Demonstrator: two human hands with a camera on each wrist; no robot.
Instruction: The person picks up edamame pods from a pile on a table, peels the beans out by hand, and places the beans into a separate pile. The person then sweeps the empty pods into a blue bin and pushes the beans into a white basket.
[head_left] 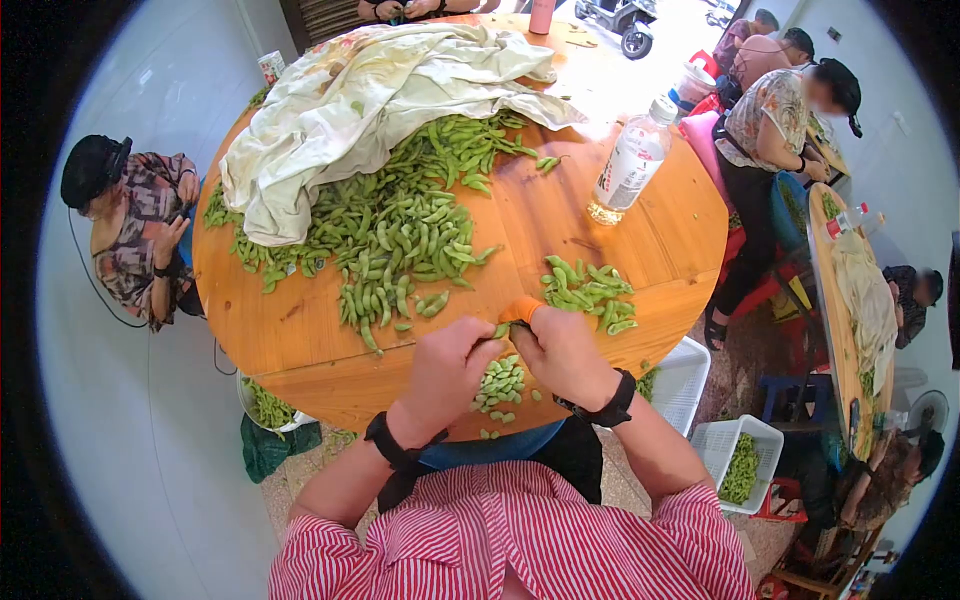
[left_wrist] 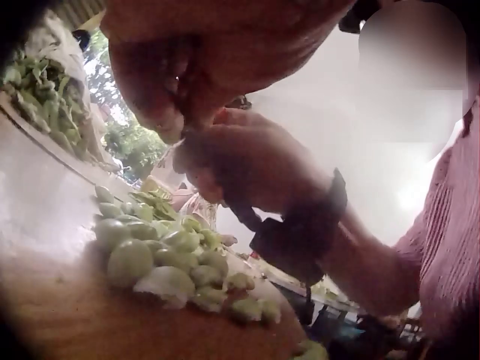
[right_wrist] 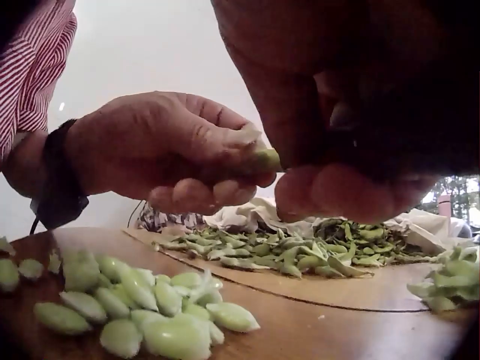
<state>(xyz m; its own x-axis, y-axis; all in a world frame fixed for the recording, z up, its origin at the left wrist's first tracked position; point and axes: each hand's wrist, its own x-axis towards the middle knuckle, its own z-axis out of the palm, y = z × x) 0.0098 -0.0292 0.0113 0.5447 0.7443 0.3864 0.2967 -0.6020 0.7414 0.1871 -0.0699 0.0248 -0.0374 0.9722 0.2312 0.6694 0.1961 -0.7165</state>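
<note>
My left hand (head_left: 455, 365) pinches a green soybean pod (right_wrist: 266, 159) between thumb and forefinger, its other fingers curled beneath. My right hand (head_left: 565, 352) meets it at the pod's other end, thumb and fingers closed on the tip. An orange cover (head_left: 520, 311) sits on a finger of the right hand. Below both hands, near the table's front edge, lies a small pile of shelled green beans (right_wrist: 150, 300). In the left wrist view the hands overlap above these beans (left_wrist: 172, 259), and the pod is hidden there.
A large heap of pods (head_left: 410, 235) lies partly under a pale cloth (head_left: 370, 110) on the round wooden table (head_left: 290, 350). A smaller pod pile (head_left: 588, 292) and a bottle (head_left: 630, 165) stand to the right. White baskets (head_left: 740, 465) are on the floor; other people sit around.
</note>
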